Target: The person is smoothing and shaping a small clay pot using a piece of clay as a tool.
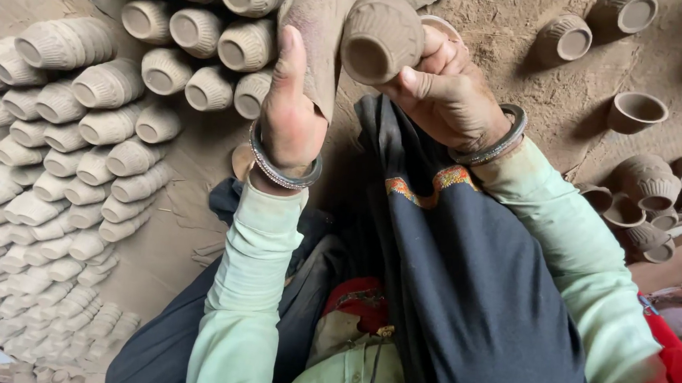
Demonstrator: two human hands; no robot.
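My right hand (444, 91) grips a small ribbed clay cup (380, 36), held on its side with its flat bottom toward me. My left hand (291, 108) holds a brown, clay-stained cloth or flat pad (320, 30) just left of the cup, thumb pointing up; the pad touches the cup's side. Both wrists wear metal bangles, and the sleeves are pale green. A dark garment with an embroidered edge (462, 288) lies over my lap below the hands.
Many unfired ribbed clay cups lie on their sides in stacked rows (80, 141) on the left, reaching up to the top (200, 30). Several loose cups stand on the dirt ground at the upper right (634, 112) and right edge (645, 185).
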